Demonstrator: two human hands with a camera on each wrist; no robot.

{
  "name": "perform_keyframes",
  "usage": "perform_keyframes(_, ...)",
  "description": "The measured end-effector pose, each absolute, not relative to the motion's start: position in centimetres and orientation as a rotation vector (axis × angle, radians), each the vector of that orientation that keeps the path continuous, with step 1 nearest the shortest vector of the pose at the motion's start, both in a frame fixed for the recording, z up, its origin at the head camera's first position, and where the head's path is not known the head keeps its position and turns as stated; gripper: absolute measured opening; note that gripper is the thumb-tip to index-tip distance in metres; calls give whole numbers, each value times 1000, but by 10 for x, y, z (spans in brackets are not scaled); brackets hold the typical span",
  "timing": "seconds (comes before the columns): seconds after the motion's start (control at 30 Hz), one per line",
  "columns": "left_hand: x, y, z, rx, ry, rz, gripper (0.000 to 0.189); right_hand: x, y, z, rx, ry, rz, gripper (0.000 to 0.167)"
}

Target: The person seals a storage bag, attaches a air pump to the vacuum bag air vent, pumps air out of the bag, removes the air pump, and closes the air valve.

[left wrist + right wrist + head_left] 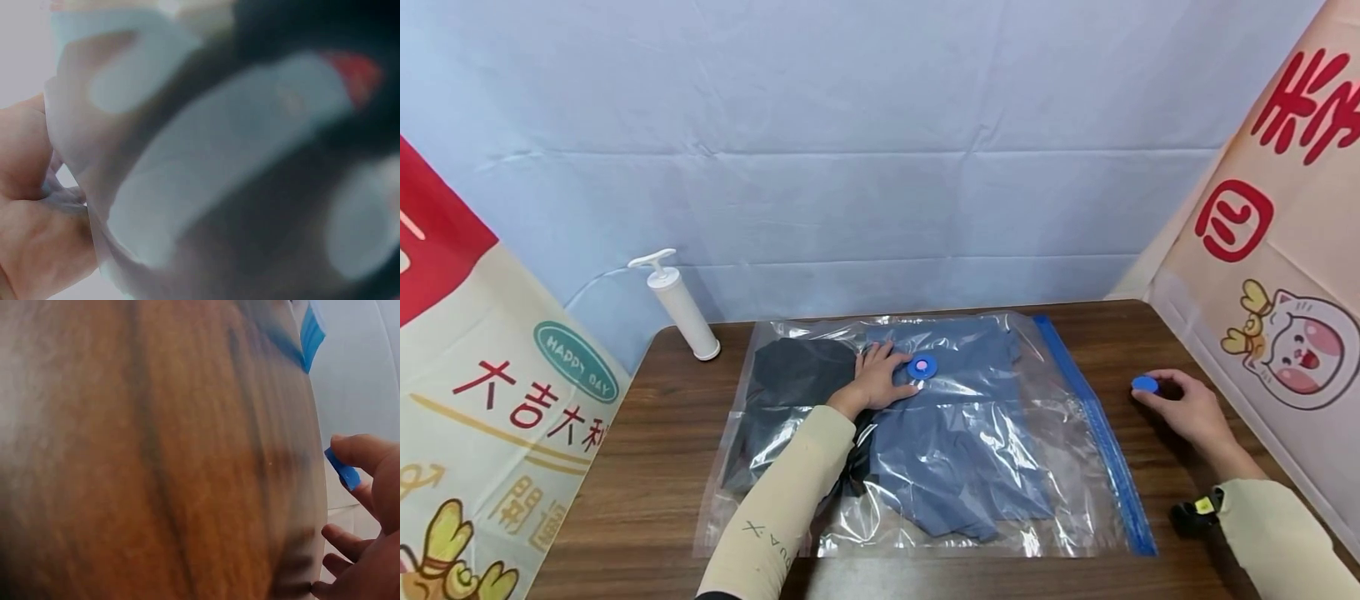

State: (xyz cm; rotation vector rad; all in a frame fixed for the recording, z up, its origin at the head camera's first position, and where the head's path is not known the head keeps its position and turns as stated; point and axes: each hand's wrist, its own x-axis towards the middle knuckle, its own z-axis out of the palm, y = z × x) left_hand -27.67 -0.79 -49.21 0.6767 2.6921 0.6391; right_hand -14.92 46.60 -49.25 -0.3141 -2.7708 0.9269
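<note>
A clear plastic vacuum storage bag [1060, 467] lies flat on the table, with dark folded clothing [805, 371] on its left and blue-grey clothing [940, 467] in its middle. My left hand [880, 382] rests on the bag, fingers spread, with thumb and forefinger beside the round blue valve [931, 372]. Off the bag's right side, my right hand [1197, 410] pinches a blue valve cap [1145, 383] between thumb and forefinger. In the right wrist view the cap [344, 470] shows edge-on at the fingertips. The left wrist view is blurred, and only part of the left hand [37, 206] appears there.
A white hand pump [685, 312] stands at the table's back left. The bag's blue zip strip [1097, 433] runs along its right side. Wood-grain tabletop [625, 467] shows around the bag. Pale cloth [850, 167] hangs behind, with printed sheets on both sides.
</note>
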Motion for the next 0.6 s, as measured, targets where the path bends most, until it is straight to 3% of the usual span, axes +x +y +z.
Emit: perform_keyframes(0.6, -278, -7, -494, 668, 2696, 643, 62, -153, 472, -502, -192, -2817, 696, 43)
